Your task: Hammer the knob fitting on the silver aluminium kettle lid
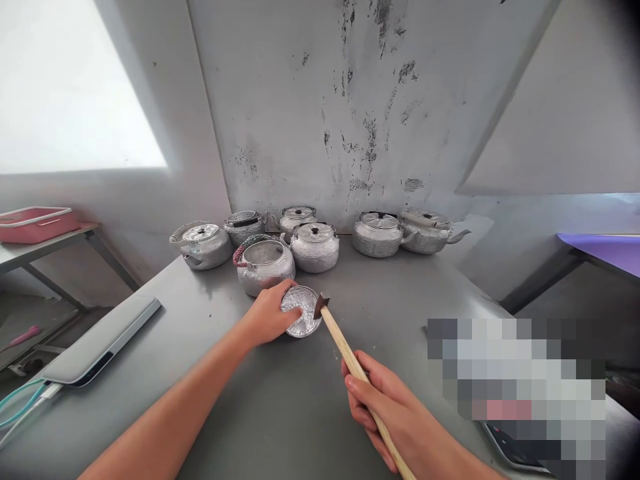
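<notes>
In the middle of the table my left hand (273, 312) grips a round, dented metal lid (306, 324) by its left edge, thumb across its face. My right hand (383, 403) is wrapped round the pale wooden handle of a hammer (345, 350). The hammer's dark, rusty head is at the lid's right rim; whether it touches cannot be made out. Just behind the lid stands a lidless metal teapot (270, 272) with a red and green wrapped handle. A lidded teapot (315, 252) with a black knob stands to its right.
More metal teapots (377, 239) line the back of the table (240, 407) by the stained wall. A grey power bank (103, 340) with cables lies at the left. A phone (515, 447) lies at the right, partly blurred out. A pink basket (40, 225) sits on a side table.
</notes>
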